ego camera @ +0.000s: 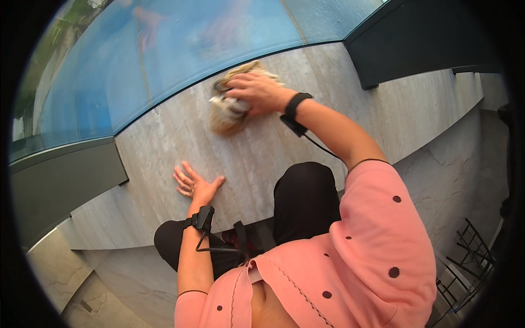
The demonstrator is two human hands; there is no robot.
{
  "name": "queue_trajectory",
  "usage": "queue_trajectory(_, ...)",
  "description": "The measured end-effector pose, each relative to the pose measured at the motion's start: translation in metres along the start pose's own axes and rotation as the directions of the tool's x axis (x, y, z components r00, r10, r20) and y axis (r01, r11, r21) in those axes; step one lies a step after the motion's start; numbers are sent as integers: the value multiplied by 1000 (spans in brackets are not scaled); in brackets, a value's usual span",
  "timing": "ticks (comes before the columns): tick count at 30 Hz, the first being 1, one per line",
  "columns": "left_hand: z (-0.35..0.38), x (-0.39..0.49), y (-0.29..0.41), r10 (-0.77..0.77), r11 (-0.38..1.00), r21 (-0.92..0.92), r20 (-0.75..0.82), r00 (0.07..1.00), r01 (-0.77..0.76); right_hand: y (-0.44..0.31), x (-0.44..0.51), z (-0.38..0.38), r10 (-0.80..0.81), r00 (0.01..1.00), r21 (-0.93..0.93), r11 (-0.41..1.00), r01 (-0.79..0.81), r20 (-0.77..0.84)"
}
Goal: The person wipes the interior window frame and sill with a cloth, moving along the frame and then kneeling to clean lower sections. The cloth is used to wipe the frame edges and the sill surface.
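Observation:
A crumpled tan and whitish cloth lies under my right hand, whose fingers are closed on it; the cloth is slightly blurred. Both rest on a grey stone-look sill, near its far edge by the glass. My left hand is spread on the same sill, nearer to me and to the left, with nothing in it. Each wrist bears a black strap with a small device and a cable.
A large glass pane with reflections borders the sill's far side. Dark frame panels stand at left and right. My black-clad knees are at the near edge. Black metal racks are at lower right.

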State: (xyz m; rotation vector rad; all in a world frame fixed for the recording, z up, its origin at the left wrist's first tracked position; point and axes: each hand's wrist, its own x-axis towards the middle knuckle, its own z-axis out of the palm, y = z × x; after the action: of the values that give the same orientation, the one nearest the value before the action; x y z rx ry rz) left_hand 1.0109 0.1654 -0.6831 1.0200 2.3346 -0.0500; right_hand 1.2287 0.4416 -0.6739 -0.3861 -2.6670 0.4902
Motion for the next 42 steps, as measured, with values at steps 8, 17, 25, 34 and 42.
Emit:
queue_trajectory(8, 1, 2, -2, -29, 998, 54, 2, 1000, 29, 111, -151, -100, 689, 633, -332, 540, -773, -353)
queue_trajectory(17, 1, 7, -3, -30, 997, 67, 9, 1000, 30, 26, -245, -73, 600, 710, -359, 612, -704, -369)
queue_trajectory(25, 1, 10, -5, -18, 998, 67, 30, 999, 16, -54, -425, -112, 851, 251, -238, 154, -959, -461)
queue_trajectory(34, 3, 6, -2, 1, 999, 40, 25, 1000, -2, -45, -244, -54, 628, 763, -396, 669, -629, -154)
queue_trajectory(42, 11, 7, -7, 67, 997, -25, -39, 997, -68, 5, -30, -4, 535, 844, -449, 766, -459, 50)
